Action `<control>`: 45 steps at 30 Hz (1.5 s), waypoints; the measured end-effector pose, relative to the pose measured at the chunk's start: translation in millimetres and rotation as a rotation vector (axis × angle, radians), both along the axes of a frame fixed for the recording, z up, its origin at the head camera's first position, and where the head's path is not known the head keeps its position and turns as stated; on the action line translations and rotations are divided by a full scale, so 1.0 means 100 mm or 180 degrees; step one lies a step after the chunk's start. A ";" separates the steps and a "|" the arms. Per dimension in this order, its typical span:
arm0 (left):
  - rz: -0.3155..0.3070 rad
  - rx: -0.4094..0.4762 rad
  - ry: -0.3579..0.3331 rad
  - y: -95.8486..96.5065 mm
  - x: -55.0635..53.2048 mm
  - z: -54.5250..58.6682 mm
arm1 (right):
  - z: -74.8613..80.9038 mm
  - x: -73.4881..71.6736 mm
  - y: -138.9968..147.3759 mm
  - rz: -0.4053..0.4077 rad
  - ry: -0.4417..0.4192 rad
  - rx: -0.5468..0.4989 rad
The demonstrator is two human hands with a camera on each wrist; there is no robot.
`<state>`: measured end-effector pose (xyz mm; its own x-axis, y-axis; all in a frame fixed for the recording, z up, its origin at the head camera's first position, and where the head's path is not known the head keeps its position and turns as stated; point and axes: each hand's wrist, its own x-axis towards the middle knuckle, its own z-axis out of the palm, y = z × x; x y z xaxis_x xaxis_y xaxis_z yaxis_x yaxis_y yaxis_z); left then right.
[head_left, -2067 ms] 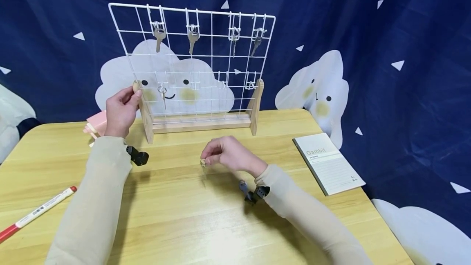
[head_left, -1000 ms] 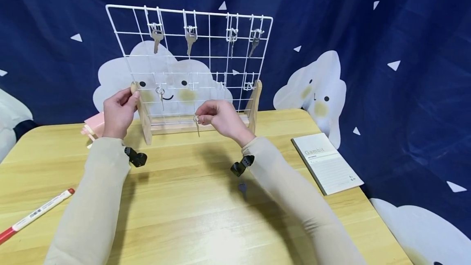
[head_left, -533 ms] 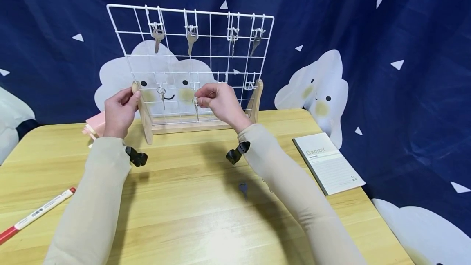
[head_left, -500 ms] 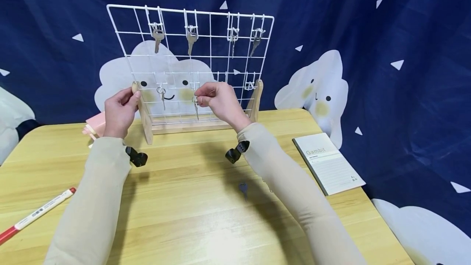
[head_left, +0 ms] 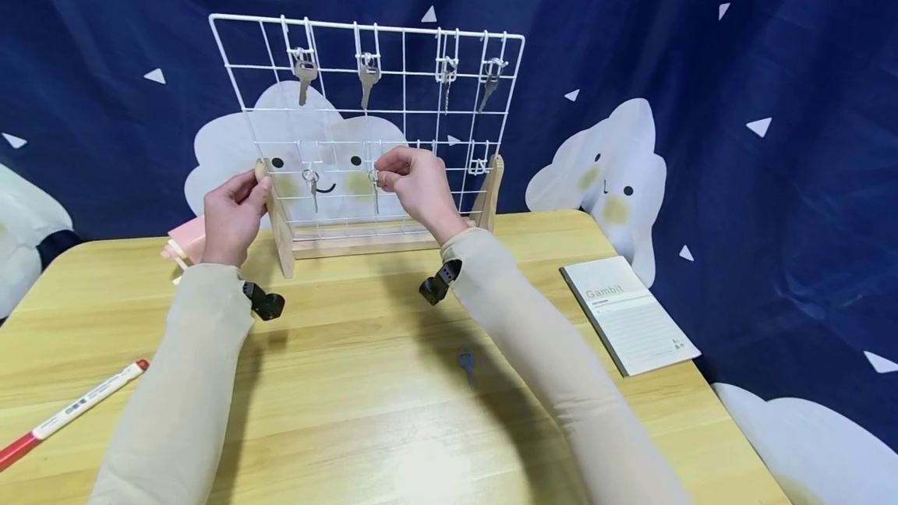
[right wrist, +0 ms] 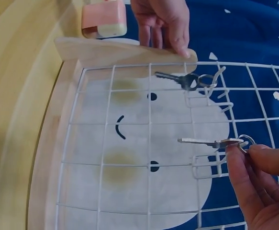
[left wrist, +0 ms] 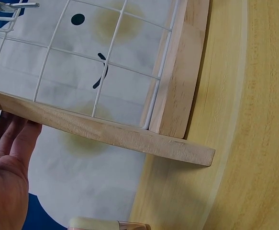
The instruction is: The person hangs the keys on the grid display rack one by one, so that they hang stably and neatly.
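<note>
Dangling tip-down from the right hand (head_left: 421,187), 1 key (right wrist: 220,143) hung near-vertical just beside a lower hook (right wrist: 210,165) of the wire rack (head_left: 403,30); thumb and forefinger, nearly together, pinched its ring (right wrist: 247,135). The left hand (head_left: 235,217), farther off, gripped 1 wooden upright (head_left: 277,217). 7 keys showed: 4 upper keys (head_left: 305,78), 1 lower key (head_left: 313,187), 1 pinched, 1 loose key (head_left: 466,363) on the table (head_left: 337,380).

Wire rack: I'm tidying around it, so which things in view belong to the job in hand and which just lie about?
Belonging to the job, seemingly:
wire rack, held by the left hand
key pinched by the right hand
five hanging keys
loose key on the table, probably

Just lying about, apparently:
notebook
red-and-white marker
pink object
</note>
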<state>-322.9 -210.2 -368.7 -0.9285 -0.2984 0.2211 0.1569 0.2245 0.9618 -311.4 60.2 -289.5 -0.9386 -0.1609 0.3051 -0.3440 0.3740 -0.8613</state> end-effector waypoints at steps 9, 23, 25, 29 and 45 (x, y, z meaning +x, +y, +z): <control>-0.0004 0.0003 -0.0045 0.01 0.01 0.01 | -0.11 -0.06 0.00 -0.0141 -0.0009 0.0204; 0.0006 -0.0073 -0.0055 0.01 0.01 0.00 | -0.29 0.20 0.22 0.0091 -0.0062 0.0635; 0.0017 -0.0103 -0.0027 0.01 0.01 0.00 | -0.32 0.26 0.29 0.0210 -0.0073 0.0713; 0.0030 -0.0100 0.0033 0.03 0.00 0.00 | -0.37 0.42 0.42 0.0450 -0.0086 0.0936; -0.0034 -0.0046 -0.0004 0.01 -0.02 0.02 | -0.81 0.96 1.12 0.1269 -0.0569 0.1327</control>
